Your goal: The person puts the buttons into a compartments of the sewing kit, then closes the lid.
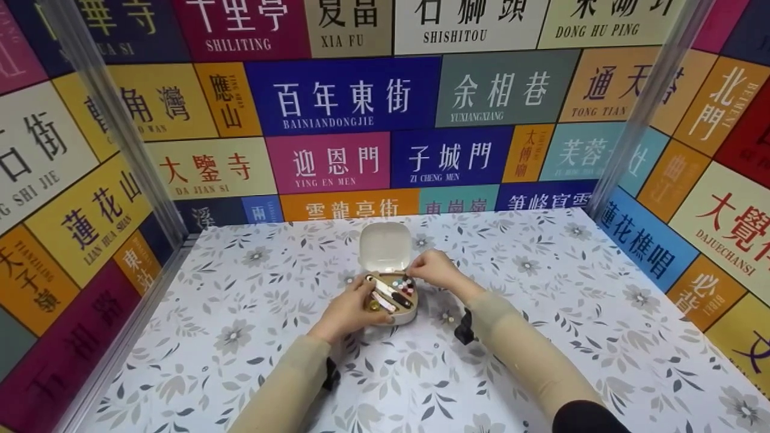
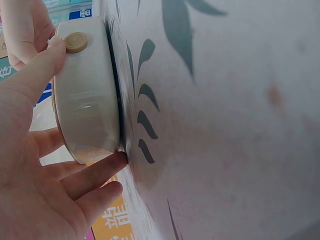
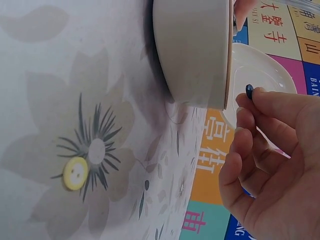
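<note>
A cream sewing box (image 1: 404, 317) stands on the table, its white lid (image 1: 385, 248) raised at the back. My left hand (image 1: 346, 310) grips the box by its left side, thumb at the rim near a round tan clasp knob (image 2: 76, 42) and fingers around the wall. Over the box's right rear edge, my right hand (image 1: 439, 269) pinches a small dark blue button (image 3: 249, 91) between thumb and index finger. Inside the box lie a white-and-black tool (image 1: 399, 297) and, in a compartment at the right, several small coloured buttons (image 1: 404, 285).
A yellow button (image 3: 75, 173) lies on the flower-patterned tablecloth (image 1: 240, 361), to the right of the box. Behind the table rises a wall of colourful name panels (image 1: 343, 96), with clear upright edges at both corners.
</note>
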Demonstrator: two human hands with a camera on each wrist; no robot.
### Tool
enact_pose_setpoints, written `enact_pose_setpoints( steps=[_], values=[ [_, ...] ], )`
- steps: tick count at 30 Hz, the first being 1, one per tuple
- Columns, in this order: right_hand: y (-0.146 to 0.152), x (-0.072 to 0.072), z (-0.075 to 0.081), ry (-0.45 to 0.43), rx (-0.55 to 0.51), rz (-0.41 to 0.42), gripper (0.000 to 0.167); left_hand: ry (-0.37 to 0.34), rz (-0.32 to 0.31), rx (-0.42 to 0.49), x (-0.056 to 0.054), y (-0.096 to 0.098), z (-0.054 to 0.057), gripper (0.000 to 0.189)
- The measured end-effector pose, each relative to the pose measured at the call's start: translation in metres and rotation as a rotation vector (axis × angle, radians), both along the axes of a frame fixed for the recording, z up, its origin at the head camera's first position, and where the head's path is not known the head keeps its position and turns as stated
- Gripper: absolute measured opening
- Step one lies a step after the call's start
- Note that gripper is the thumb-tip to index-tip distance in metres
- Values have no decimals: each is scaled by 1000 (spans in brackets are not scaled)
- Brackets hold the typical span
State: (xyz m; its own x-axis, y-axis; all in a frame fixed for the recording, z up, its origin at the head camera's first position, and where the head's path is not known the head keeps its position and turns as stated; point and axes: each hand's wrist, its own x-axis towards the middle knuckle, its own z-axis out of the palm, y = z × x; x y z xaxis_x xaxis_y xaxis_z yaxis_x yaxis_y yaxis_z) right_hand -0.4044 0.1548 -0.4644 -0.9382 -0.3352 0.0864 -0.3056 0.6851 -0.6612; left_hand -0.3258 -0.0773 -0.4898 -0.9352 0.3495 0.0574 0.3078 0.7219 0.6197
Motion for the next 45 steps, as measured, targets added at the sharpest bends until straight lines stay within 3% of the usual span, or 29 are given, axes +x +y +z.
enact_pose_setpoints(
  steps=[12,20,24,35,45],
  values=[
    [-10,-3,1,18,25,2,13,-11,6,-9,-2,-1,-1,99],
    [-15,-5,3,24,2,53,14,16,-8,0,-3,-2,-1,99],
    [-20,-7,1,30,32,38,15,41,-20,-6,-3,-2,-1,98],
    [-27,-6,-4,-18,60,6,11,-4,-2,13,1,0,0,100],
    [-31,-7,-4,-7,61,18,10,12,-10,13,0,-1,0,97]
  ],
)
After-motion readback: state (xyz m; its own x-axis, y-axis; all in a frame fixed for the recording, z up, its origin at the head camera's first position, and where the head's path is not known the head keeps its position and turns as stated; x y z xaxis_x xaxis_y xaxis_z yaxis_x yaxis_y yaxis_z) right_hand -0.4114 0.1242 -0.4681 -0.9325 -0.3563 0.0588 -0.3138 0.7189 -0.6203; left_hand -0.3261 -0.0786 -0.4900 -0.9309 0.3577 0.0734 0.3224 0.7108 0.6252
